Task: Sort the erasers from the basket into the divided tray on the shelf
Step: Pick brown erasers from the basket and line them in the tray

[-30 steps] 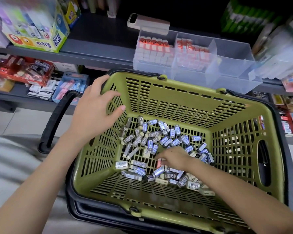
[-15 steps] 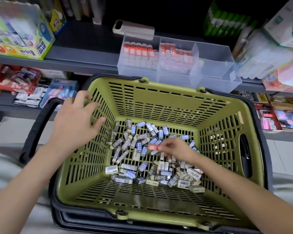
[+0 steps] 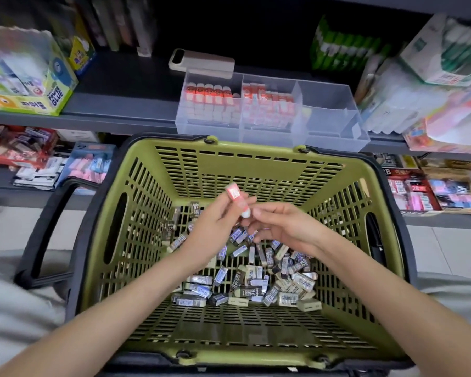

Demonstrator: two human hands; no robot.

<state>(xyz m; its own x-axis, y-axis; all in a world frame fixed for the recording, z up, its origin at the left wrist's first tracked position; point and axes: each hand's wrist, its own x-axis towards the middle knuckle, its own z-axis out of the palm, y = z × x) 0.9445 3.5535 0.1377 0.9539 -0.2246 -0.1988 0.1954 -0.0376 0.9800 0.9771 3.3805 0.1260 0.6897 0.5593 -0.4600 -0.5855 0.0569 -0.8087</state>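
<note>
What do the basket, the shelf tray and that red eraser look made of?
The basket: moulded plastic, olive, matt, with slotted walls. The tray: clear hard plastic, slightly frosted; contents show through its walls. The eraser: likely white rubber in a red printed sleeve; too blurred to be sure.

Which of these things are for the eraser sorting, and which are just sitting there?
For the job: red-sleeved white eraser, held in the left hand; pile of dark-sleeved erasers; green slotted plastic basket; clear divided plastic tray.
Just lying about: yellow-green cardboard glue box; beige rectangular device behind the tray.
</note>
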